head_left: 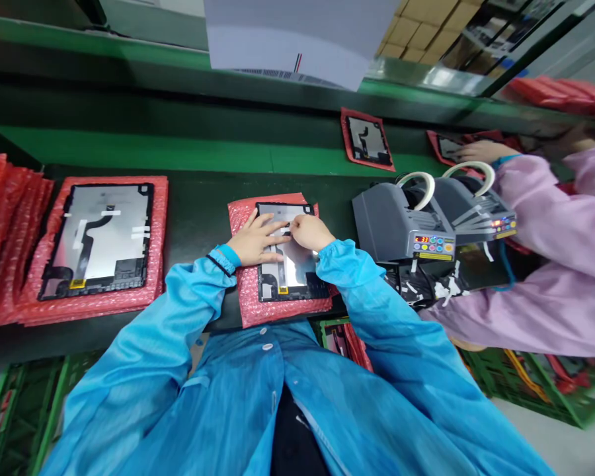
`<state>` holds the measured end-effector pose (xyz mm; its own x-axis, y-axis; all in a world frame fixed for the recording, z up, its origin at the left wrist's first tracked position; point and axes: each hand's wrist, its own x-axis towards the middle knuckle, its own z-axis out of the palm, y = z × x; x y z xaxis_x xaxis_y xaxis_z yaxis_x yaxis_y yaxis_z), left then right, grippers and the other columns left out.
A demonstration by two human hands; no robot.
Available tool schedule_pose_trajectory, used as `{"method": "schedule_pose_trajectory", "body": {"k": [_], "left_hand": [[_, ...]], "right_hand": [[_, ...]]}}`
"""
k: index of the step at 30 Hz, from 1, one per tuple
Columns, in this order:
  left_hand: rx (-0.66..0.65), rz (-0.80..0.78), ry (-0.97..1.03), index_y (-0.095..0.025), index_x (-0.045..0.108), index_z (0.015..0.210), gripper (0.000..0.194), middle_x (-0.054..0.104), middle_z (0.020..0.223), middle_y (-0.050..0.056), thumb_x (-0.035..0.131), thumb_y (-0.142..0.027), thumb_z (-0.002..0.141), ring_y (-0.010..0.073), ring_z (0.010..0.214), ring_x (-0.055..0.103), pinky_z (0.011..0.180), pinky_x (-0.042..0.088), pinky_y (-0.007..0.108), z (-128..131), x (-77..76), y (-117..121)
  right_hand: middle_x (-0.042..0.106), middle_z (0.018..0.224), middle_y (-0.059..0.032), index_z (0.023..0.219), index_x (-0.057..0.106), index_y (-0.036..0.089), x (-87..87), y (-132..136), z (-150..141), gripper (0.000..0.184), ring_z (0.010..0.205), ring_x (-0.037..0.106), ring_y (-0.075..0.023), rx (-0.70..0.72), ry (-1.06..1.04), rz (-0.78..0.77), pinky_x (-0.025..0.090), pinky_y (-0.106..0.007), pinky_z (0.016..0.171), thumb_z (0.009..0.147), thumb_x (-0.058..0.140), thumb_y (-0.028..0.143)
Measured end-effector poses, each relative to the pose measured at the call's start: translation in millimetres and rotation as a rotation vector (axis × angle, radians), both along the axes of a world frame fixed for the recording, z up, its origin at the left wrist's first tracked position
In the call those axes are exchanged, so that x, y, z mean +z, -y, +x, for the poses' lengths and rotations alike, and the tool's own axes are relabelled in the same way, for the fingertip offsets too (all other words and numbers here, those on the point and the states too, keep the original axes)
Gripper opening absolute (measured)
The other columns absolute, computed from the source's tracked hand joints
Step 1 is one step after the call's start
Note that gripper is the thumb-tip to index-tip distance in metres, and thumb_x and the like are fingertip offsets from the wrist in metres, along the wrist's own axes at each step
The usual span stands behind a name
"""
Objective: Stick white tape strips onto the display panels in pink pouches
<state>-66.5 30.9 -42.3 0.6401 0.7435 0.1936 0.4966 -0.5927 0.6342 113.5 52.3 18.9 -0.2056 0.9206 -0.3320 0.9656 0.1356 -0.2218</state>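
Note:
In front of me a tablet screen panel [297,268] lies with its silver back up on a red bubble-wrap bag [250,307]. My left hand [260,239] rests flat on the panel's left side, its fingers spread across the metal. Near the panel's upper middle, my right hand [310,233] is closed with its fingers curled down against the surface. Whatever those fingers pinch, if anything, is hidden. Below the hands, a black flex cable runs to a yellow-framed connector [283,289] at the panel's lower edge.
At left, a similar panel [106,231] tops stacked red bags [161,258]; more bags [10,231] stand beside it. Two grey tape dispensers [401,221] are on the right. Another panel [369,140] lies on the green strip behind. A co-worker's pink sleeve [535,198] reaches in at right.

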Motion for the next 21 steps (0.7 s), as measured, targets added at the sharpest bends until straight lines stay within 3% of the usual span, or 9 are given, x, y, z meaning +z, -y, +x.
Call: {"method": "schedule_pose_trajectory", "body": {"k": [4, 8, 13, 16, 19, 21], "left_hand": [[-0.009, 0.043, -0.041, -0.034, 0.067, 0.120, 0.050, 0.049, 0.146, 0.004, 0.067, -0.057, 0.076, 0.0391, 0.138, 0.029, 0.115, -0.003, 0.064, -0.8, -1.0, -0.3], [-0.013, 0.114, -0.211, -0.035, 0.059, 0.130, 0.054, 0.042, 0.151, 0.003, 0.056, -0.062, 0.083, 0.0370, 0.140, 0.027, 0.116, 0.001, 0.065, -1.4, 0.5, 0.9], [-0.001, 0.173, -0.360, -0.035, 0.049, 0.139, 0.059, 0.037, 0.154, 0.001, 0.047, -0.063, 0.088, 0.0362, 0.141, 0.026, 0.116, 0.006, 0.065, -0.9, 5.0, 2.7], [0.004, 0.181, -0.373, -0.029, 0.040, 0.145, 0.066, 0.039, 0.154, 0.004, 0.044, -0.063, 0.089, 0.0356, 0.140, 0.027, 0.117, 0.008, 0.062, -0.9, 7.9, 3.8], [0.008, 0.222, -0.381, -0.024, 0.044, 0.144, 0.065, 0.043, 0.151, 0.006, 0.042, -0.061, 0.090, 0.0362, 0.139, 0.029, 0.117, 0.006, 0.063, -1.0, 10.5, 1.8], [0.007, 0.268, -0.373, -0.024, 0.051, 0.138, 0.060, 0.050, 0.146, 0.006, 0.040, -0.060, 0.091, 0.0362, 0.138, 0.031, 0.117, 0.006, 0.064, 1.0, 13.0, -2.7]], "right_hand": [[0.072, 0.104, -0.0152, 0.098, 0.072, 0.013, 3.1, 1.5, -4.9, 0.033, 0.100, 0.066, -0.0250, -0.002, 0.037, -0.004, 0.048, -0.029, 0.080, 0.091, 0.049, 0.035], [0.073, 0.096, -0.0137, 0.093, 0.073, 0.013, 10.2, -6.2, -5.8, 0.035, 0.099, 0.067, -0.0247, -0.065, 0.077, -0.028, 0.048, -0.028, 0.080, 0.087, 0.057, 0.043], [0.069, 0.062, -0.0105, 0.060, 0.067, 0.016, 21.6, 2.1, 23.9, 0.037, 0.079, 0.069, -0.0232, -0.204, 0.062, -0.086, 0.048, -0.030, 0.076, 0.085, 0.060, 0.041], [0.061, 0.049, -0.0049, 0.051, 0.059, 0.018, 12.6, 46.3, 69.9, 0.046, 0.056, 0.062, -0.0160, -0.347, -0.304, 0.033, 0.047, -0.027, 0.064, 0.089, 0.053, 0.042], [0.054, 0.044, 0.0005, 0.056, 0.056, 0.018, -8.3, 104.4, 121.2, 0.047, 0.038, 0.047, -0.0092, -0.742, -0.799, 0.173, 0.038, -0.023, 0.043, 0.080, 0.058, 0.058], [0.053, 0.045, 0.0021, 0.061, 0.056, 0.017, -21.1, 130.6, 147.8, 0.050, 0.036, 0.045, -0.0073, -1.018, -1.067, 0.310, 0.035, -0.020, 0.038, 0.071, 0.064, 0.065]]}}
